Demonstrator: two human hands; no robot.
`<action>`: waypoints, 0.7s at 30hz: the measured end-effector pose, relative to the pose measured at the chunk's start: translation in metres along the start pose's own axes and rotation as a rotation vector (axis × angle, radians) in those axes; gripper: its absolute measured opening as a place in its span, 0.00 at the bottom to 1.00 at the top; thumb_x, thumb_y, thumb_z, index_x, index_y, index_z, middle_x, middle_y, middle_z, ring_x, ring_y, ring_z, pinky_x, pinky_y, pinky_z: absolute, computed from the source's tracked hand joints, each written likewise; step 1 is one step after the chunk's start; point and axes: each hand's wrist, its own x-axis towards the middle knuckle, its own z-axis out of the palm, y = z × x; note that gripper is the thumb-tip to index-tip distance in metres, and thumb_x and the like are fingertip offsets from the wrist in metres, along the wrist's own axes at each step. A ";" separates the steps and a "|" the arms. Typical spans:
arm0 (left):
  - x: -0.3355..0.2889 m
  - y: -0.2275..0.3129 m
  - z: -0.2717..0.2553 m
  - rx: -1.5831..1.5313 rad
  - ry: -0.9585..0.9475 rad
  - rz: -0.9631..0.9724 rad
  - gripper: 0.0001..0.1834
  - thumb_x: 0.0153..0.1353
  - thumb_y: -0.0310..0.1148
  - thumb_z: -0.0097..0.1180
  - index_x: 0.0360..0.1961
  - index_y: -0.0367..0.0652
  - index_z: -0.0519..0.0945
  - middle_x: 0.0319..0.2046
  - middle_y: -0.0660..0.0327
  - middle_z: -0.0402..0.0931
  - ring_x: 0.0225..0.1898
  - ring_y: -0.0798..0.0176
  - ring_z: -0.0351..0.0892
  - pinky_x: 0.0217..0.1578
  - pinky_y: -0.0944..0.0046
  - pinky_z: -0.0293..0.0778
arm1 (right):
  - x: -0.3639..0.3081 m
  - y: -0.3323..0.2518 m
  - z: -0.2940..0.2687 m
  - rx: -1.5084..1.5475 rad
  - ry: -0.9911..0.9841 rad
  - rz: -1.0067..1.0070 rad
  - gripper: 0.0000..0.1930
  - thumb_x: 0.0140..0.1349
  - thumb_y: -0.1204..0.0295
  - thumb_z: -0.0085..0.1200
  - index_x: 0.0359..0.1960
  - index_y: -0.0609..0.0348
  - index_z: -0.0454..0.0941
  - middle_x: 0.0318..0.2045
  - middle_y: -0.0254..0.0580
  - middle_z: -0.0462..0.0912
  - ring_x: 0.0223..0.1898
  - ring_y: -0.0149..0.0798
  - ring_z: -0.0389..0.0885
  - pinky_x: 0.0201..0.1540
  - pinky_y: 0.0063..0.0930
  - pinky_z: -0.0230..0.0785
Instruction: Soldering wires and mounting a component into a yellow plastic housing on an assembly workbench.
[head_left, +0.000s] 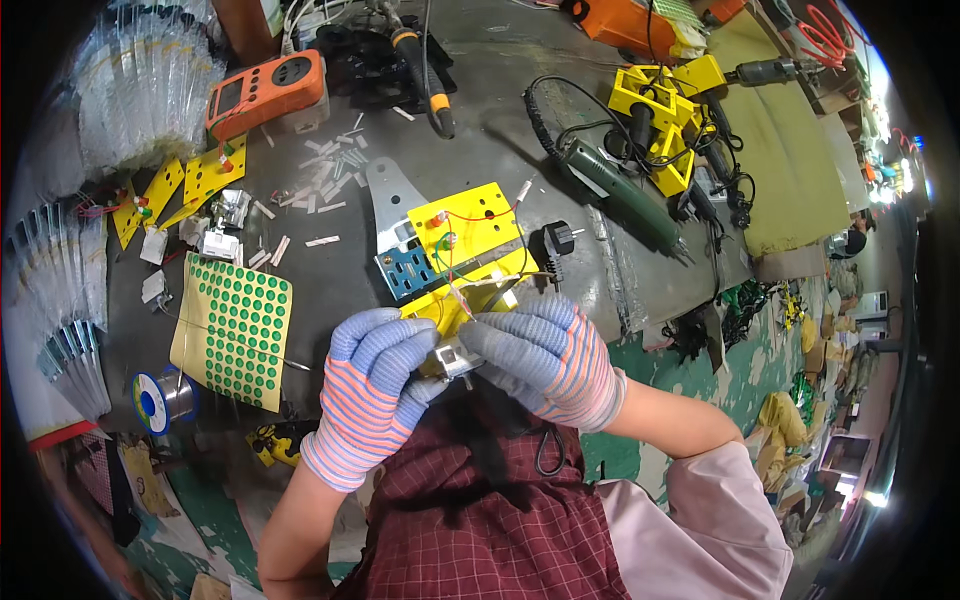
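Observation:
Both hands wear striped blue and orange knit gloves and meet at the table's front edge. My left hand (372,378) is closed on a small silver metal part (455,358) with a square opening. Fingertips of my right hand (548,352) pinch a thin wire (461,298) just above that part; the exact contact is partly hidden. Behind them stands a bent yellow metal bracket (470,222) with round holes, a red and a green component, and wires. A blue slotted plate (407,270) and a flat grey metal plate (388,195) lie against its left side.
A sheet of green round stickers (236,330) and a solder spool (166,402) lie left. Beyond are an orange meter (268,92) and scattered white slips (335,170). A green power tool (622,195), a black plug (558,240) and yellow brackets (665,110) lie right.

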 end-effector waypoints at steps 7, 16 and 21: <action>0.006 0.006 -0.009 -0.040 -0.017 -0.079 0.26 0.51 0.40 0.68 0.51 0.44 0.77 0.50 0.54 0.76 0.53 0.44 0.72 0.56 0.49 0.68 | 0.005 0.007 -0.050 0.254 0.059 0.403 0.12 0.57 0.76 0.59 0.43 0.63 0.81 0.33 0.46 0.83 0.32 0.45 0.80 0.37 0.36 0.72; 0.005 0.002 -0.011 -0.080 -0.036 -0.073 0.27 0.49 0.39 0.69 0.51 0.44 0.78 0.50 0.53 0.75 0.53 0.44 0.72 0.56 0.48 0.69 | 0.064 0.107 -0.033 0.322 -0.399 0.772 0.21 0.61 0.69 0.57 0.54 0.67 0.74 0.40 0.50 0.85 0.42 0.45 0.84 0.48 0.30 0.74; 0.002 0.005 -0.010 -0.077 -0.001 -0.101 0.25 0.50 0.37 0.67 0.50 0.44 0.78 0.51 0.54 0.74 0.53 0.44 0.72 0.56 0.49 0.69 | 0.086 0.122 -0.009 0.632 -0.474 0.780 0.20 0.59 0.74 0.61 0.53 0.66 0.77 0.40 0.39 0.84 0.41 0.28 0.80 0.46 0.22 0.73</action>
